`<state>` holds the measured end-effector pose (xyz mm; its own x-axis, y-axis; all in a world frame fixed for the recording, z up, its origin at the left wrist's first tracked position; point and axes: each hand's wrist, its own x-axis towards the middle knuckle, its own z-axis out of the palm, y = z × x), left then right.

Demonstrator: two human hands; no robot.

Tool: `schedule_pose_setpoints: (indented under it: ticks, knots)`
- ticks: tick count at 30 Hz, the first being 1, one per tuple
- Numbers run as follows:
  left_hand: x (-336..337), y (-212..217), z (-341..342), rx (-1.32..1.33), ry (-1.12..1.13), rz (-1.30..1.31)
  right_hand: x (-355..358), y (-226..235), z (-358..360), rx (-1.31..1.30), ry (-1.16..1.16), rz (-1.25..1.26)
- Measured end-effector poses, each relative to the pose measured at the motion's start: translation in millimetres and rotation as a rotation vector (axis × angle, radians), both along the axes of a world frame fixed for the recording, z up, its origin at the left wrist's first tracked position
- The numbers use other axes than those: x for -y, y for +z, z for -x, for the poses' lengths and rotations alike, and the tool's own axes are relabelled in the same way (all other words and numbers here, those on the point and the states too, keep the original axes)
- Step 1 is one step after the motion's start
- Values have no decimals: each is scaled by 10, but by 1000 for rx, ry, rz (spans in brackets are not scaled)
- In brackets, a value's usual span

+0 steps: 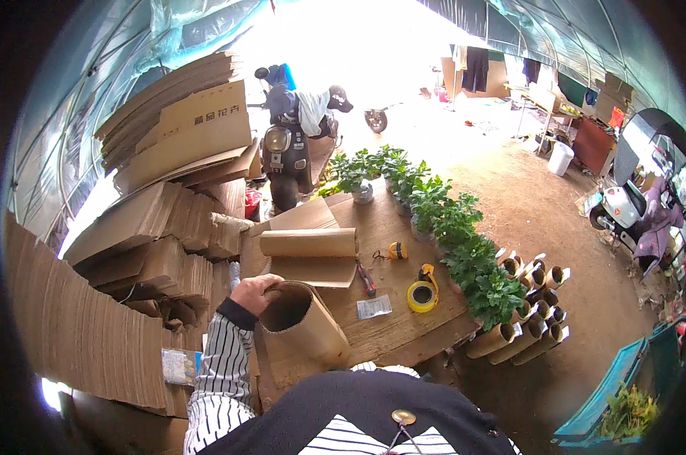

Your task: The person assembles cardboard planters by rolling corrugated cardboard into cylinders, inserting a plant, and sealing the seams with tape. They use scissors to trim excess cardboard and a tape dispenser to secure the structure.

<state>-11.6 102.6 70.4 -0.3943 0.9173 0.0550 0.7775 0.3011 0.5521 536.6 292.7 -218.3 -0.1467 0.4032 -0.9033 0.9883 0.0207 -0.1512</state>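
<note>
Left hand (253,291) is closed over the rim of a rolled cardboard tube (305,322), at 7 o'clock on the bench (388,326). Right hand is out of view. Yellow tape roll (422,296) lies at 3 o'clock from the tube

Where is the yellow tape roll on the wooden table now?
In the head view, the yellow tape roll lies on the wooden table, right of centre, between the small white packet and the row of green potted plants.

bright overexposed daylight above, fisheye-bent dark rim
</note>
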Motion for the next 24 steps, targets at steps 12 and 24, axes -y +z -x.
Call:
schedule_pose_setpoints:
  ticks: [12, 24]
  knots:
    - [57, 401, -826, 23, 86, -333, -139, -134, -120, 32, 135, 66]
    - [-52, 465, -768, -135, 87, -286, -149, 173, 489, -195, 396, -227]
